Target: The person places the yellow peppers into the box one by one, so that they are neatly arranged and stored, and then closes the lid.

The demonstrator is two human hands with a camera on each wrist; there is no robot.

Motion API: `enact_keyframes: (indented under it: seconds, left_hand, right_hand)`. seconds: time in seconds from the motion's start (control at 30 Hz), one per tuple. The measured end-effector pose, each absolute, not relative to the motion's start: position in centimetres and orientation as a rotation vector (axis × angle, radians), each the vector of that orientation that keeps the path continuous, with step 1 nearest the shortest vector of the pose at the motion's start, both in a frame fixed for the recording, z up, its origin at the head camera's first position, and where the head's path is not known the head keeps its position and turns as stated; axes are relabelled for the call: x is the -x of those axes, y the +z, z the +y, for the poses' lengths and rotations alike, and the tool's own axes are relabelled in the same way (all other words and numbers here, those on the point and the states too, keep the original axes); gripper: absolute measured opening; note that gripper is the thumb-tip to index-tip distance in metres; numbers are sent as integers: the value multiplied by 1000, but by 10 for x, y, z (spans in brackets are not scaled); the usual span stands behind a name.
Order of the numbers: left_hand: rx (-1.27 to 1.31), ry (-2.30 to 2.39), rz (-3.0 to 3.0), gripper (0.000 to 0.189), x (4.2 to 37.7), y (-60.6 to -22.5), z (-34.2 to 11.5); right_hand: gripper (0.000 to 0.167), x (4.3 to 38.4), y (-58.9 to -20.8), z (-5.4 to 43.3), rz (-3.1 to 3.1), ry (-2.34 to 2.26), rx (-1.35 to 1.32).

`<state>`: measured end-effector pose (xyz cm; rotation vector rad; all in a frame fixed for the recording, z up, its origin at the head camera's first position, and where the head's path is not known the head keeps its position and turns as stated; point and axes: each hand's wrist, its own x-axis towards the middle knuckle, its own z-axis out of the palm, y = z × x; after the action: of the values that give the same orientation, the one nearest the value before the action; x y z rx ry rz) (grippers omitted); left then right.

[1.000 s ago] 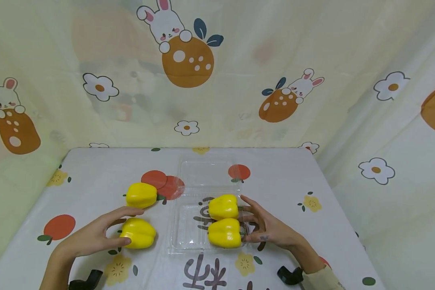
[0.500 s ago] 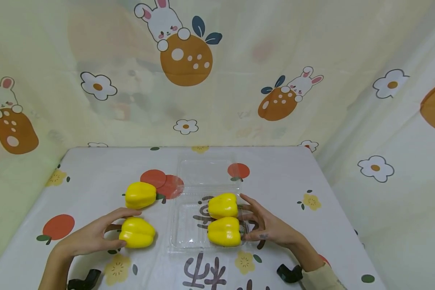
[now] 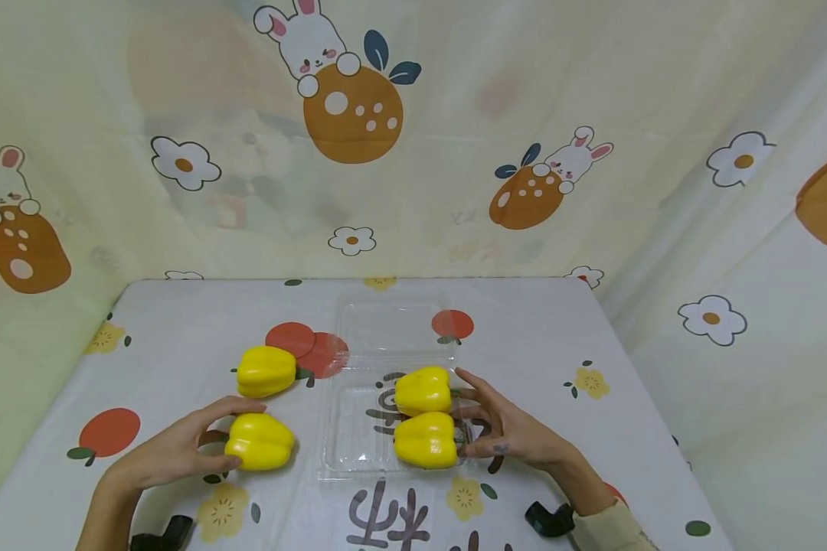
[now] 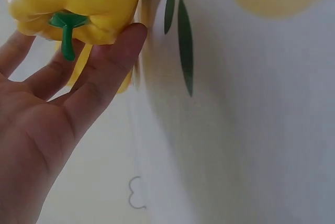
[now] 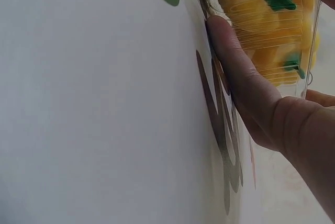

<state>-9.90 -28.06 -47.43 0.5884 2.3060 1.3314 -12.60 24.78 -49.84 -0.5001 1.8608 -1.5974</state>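
Observation:
An unlatched clear plastic clamshell container (image 3: 358, 468) lies on the table, its lid (image 3: 386, 325) folded back to the far side. Two yellow bell peppers (image 3: 424, 441) lie in its right half with their green stems to the right. My right hand (image 3: 506, 432) holds the container's right end, with the thumb (image 5: 230, 38) low on the wall and the other fingers spread along it. Left of the container, my left hand (image 3: 179, 451) grips a yellow bell pepper (image 3: 260, 442) between thumb and fingers; its green stem (image 4: 68, 33) points to the palm. Another yellow bell pepper (image 3: 266, 372) lies just behind.
A white cloth (image 3: 537, 344) printed with fruit, flowers and dark lettering covers the table. Black curved objects sit near each wrist, one at the left (image 3: 161, 536) and one at the right (image 3: 550, 520). A rabbit-print curtain (image 3: 441, 199) hangs behind and at the sides.
My left thumb has drawn back a little from the top of the near pepper to its left edge. The right hand and container stay put; the view shifts slightly.

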Motion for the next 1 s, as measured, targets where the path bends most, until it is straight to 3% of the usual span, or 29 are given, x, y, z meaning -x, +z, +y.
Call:
enact_keyframes:
  seconds: [0.37, 1.0]
  left_hand:
    - [-459, 1287, 2341, 68, 99, -478, -278]
    - [-521, 1344, 2351, 69, 96, -482, -278]
  right_hand:
    - [113, 127, -499, 247, 1862, -1600, 486]
    - [114, 126, -499, 246, 1867, -1604, 491]
